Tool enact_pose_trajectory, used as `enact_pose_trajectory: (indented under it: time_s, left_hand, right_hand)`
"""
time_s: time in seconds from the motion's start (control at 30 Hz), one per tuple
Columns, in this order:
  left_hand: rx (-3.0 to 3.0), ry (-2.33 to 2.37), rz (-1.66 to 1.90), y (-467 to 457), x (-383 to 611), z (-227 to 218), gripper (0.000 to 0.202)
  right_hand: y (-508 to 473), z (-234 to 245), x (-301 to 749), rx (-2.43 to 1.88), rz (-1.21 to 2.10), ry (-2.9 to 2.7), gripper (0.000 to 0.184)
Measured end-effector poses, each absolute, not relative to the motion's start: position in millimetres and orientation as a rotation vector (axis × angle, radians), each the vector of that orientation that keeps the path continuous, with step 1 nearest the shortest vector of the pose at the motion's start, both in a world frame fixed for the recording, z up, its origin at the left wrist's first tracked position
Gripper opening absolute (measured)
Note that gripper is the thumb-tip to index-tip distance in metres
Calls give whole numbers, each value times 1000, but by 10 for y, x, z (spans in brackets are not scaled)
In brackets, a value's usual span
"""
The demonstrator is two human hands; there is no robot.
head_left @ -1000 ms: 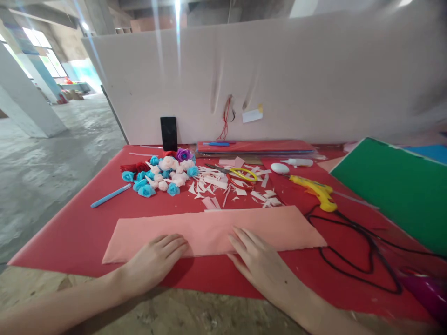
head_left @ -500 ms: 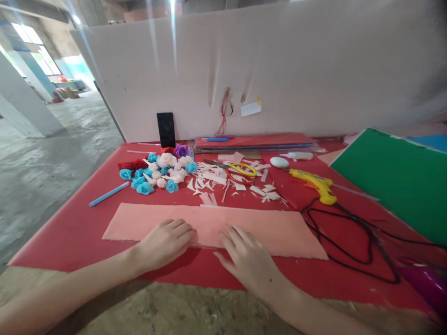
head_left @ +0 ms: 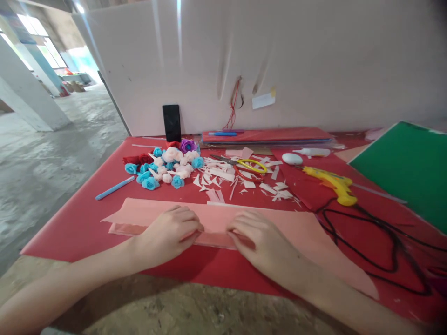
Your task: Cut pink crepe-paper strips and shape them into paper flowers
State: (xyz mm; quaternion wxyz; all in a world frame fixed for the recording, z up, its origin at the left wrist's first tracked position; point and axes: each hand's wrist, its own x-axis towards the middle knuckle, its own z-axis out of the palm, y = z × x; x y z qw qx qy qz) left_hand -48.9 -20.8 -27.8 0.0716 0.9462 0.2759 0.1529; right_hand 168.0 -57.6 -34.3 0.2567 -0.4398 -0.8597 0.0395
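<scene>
A long strip of pink crepe paper (head_left: 216,216) lies across the front of the red-covered table. Its near edge is lifted in a fold, and a lower layer shows at the left end. My left hand (head_left: 171,232) pinches that near edge left of the middle. A short way to the right, my right hand (head_left: 256,235) pinches the same edge, thumb below and fingers above. Behind the strip are white and pink paper scraps (head_left: 220,173) and scissors (head_left: 251,166) with yellow handles. Paper roses (head_left: 171,167) in blue, pale pink, red and purple are piled to the left.
A yellow glue gun (head_left: 331,181) with a looping black cord (head_left: 377,267) is at the right, near a green board (head_left: 405,163). A blue pen (head_left: 115,188) lies at the left. A phone (head_left: 172,123) leans on the white panel (head_left: 296,60) behind.
Both hands have gone from resting flat on the paper to pinching its near edge. That edge is now lifted and folded, and the right end has swung nearer. The view has shifted slightly.
</scene>
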Motion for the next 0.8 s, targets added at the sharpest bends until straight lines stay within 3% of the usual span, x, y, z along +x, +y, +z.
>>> enact_pose_trajectory:
  time_s: [0.13, 0.27, 0.33, 0.4, 0.47, 0.67, 0.8]
  left_hand:
    - [2769, 770, 463, -197, -391, -52, 19]
    - [2617, 837, 445, -113, -287, 156, 38]
    - [2509, 733, 551, -31, -270, 242, 32]
    - [2426, 700, 672, 50, -292, 333, 24]
    - [2369, 791, 772, 103, -343, 434, 17]
    - [2241, 931, 985, 106, -467, 700, 12]
    - [2342, 925, 948, 66, -401, 772, 24]
  right_hand:
    - [-440, -26, 1691, -1109, 156, -2351, 18]
    - [-297, 242, 1766, -1087, -2, -2342, 14]
    - [-245, 303, 1879, -1215, -88, -2305, 13]
    - [-207, 311, 2040, -1371, -82, -2281, 30]
    - [-175, 294, 2213, -1514, 24, -2289, 35]
    - [-102, 314, 2353, -1567, 87, -2047, 16]
    - [-132, 292, 2092, -1344, 143, -2020, 58]
